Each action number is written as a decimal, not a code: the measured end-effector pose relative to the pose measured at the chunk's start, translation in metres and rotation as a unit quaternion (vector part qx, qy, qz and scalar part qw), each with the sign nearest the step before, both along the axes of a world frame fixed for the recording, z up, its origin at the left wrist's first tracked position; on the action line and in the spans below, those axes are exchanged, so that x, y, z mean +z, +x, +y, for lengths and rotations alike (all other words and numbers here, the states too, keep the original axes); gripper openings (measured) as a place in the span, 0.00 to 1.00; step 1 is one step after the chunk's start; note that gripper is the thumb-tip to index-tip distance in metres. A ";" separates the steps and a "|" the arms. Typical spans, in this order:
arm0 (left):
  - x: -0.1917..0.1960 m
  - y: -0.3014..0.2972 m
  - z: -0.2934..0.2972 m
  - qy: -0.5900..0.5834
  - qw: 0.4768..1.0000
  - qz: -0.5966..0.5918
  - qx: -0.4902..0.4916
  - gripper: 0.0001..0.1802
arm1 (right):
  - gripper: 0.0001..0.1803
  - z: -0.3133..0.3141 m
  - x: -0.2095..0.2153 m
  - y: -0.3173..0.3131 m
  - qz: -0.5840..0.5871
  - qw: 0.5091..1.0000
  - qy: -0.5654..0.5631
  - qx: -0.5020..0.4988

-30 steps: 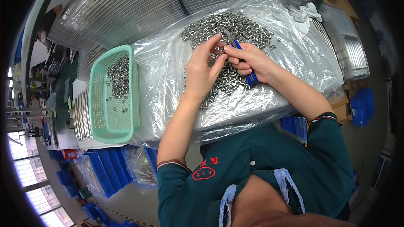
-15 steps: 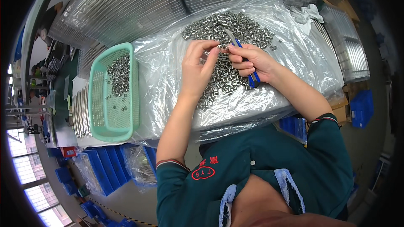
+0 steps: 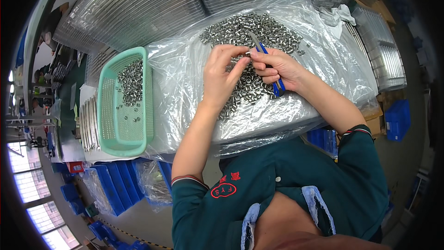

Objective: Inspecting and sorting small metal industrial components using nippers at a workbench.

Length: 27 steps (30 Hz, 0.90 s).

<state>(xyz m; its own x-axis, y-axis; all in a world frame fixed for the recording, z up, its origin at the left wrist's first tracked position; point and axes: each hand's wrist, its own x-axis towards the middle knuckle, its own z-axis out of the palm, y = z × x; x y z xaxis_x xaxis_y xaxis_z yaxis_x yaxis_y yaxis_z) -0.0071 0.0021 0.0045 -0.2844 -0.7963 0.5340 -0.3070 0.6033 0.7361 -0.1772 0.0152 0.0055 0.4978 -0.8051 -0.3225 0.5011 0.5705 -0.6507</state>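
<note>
My right hand (image 3: 283, 68) is closed round a blue-handled knife (image 3: 279, 88), its grey blade slanting up and away to the left. The thumb and forefinger of that hand meet the fingertips of my left hand (image 3: 223, 75). A small metal ring (image 3: 248, 54) shows in part where the fingertips come together, with the left thumb and forefinger pinched about it. Below both hands a loose heap of short, shiny metal rings (image 3: 249, 88) spreads over the plastic sheet (image 3: 185, 83). Part of the heap is hidden by the hands.
To the left stands a mint-green plastic basket (image 3: 149, 106) holding more small metal rings. Stacked clear trays (image 3: 138, 9) line the far side. A white cloth (image 3: 336, 15) lies at the far right by other clear trays (image 3: 386, 55). Blue bins (image 3: 115, 187) sit below the table's near left edge.
My left hand has shifted slightly right, its fingertips now closing against those of my right hand. The ring is more covered. The knife has stayed in my right hand, almost unmoved.
</note>
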 end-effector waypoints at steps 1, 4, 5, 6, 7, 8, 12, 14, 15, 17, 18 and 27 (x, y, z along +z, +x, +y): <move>0.000 0.000 0.000 0.010 1.000 0.006 -0.005 0.10 | 0.11 0.000 0.001 0.000 0.003 1.000 0.001 -0.002; 0.001 -0.002 0.000 0.028 0.999 0.023 -0.005 0.09 | 0.11 0.000 0.000 0.000 0.002 1.000 -0.001 -0.004; 0.001 -0.002 0.000 0.028 0.999 0.023 -0.005 0.09 | 0.11 0.000 -0.001 0.000 0.002 1.000 -0.001 -0.004; 0.000 -0.002 0.000 0.057 0.998 0.033 -0.017 0.08 | 0.10 0.000 -0.002 0.000 0.004 1.000 -0.005 -0.003; -0.001 -0.001 0.000 0.085 0.995 0.043 -0.027 0.08 | 0.10 0.000 -0.002 0.000 0.006 1.000 -0.009 -0.002; -0.002 0.000 -0.001 0.085 0.995 0.043 -0.027 0.08 | 0.10 0.000 -0.001 0.000 0.006 1.000 -0.009 -0.002; -0.006 0.001 -0.003 0.138 0.984 0.087 -0.068 0.10 | 0.10 0.001 0.001 0.000 -0.001 1.000 -0.002 -0.003; -0.007 0.002 -0.003 0.159 0.980 0.093 -0.073 0.10 | 0.10 0.001 0.001 0.000 0.004 1.000 -0.004 -0.002; -0.009 0.002 -0.004 0.157 0.980 0.095 -0.076 0.10 | 0.10 0.001 0.001 0.000 0.001 1.000 -0.007 0.001; -0.009 0.001 -0.004 0.156 0.980 0.098 -0.081 0.10 | 0.10 0.001 0.000 -0.001 -0.001 1.000 -0.009 0.001; -0.006 0.000 -0.003 0.169 0.976 0.105 -0.084 0.10 | 0.10 0.001 -0.001 -0.002 0.002 1.000 -0.010 0.000; 0.000 0.003 -0.005 0.305 0.915 0.249 -0.083 0.09 | 0.15 0.005 0.019 -0.005 0.070 0.993 -0.090 -0.037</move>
